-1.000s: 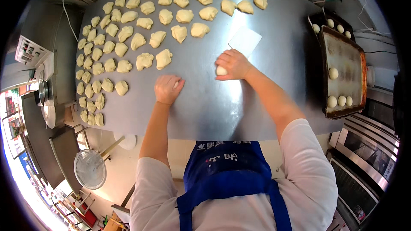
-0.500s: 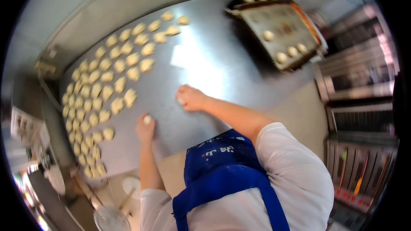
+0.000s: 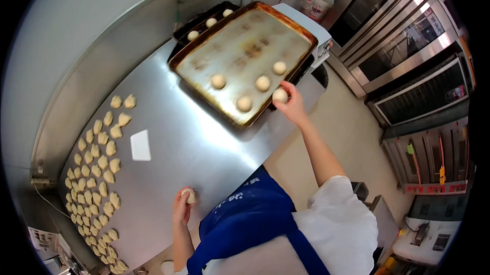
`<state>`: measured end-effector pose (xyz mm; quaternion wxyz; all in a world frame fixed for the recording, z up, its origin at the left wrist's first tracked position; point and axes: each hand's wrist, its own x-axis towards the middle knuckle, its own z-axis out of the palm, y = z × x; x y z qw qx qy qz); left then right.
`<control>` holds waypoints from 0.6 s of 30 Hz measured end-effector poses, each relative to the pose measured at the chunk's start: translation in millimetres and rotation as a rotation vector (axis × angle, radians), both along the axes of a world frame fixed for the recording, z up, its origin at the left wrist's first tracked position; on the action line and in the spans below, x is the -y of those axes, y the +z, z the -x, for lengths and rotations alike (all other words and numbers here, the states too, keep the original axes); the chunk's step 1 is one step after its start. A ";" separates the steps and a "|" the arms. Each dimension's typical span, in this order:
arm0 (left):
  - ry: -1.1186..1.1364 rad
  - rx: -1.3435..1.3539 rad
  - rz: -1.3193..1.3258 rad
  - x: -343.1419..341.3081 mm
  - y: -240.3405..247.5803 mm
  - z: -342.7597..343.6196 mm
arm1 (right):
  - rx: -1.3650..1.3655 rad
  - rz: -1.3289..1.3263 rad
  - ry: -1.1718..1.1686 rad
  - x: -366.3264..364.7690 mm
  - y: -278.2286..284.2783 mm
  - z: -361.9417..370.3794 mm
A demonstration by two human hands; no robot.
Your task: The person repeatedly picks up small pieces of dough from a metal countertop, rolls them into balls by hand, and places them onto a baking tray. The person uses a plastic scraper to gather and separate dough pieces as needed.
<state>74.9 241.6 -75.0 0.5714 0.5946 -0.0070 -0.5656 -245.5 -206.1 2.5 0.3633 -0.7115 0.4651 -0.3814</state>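
Table point(image 3: 168, 117); tray point(image 3: 232, 63) slants lengthwise away rightward; left hand point(image 3: 181, 206), right hand point(image 3: 292, 105) grasp dough balls point(image 3: 280, 95).

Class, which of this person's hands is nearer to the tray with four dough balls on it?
Right. The right hand, gripping a dough ball, is right at the tray's edge; the left hand, also holding a ball, is well apart from it.

bright pic, mostly sharp; white glare on surface point(image 3: 158, 198) nr tray point(image 3: 229, 55); fisheye bends edges, corners blk.
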 end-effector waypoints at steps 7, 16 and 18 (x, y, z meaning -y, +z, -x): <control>-0.114 0.009 0.078 211.6 108.1 53.9 | -0.276 0.141 0.009 200.0 25.7 34.3; -0.645 0.373 0.231 538.6 164.7 117.1 | -0.729 0.080 0.217 260.5 10.8 37.1; -0.741 0.683 0.306 608.3 153.7 137.9 | -0.664 0.361 0.076 251.5 30.9 49.5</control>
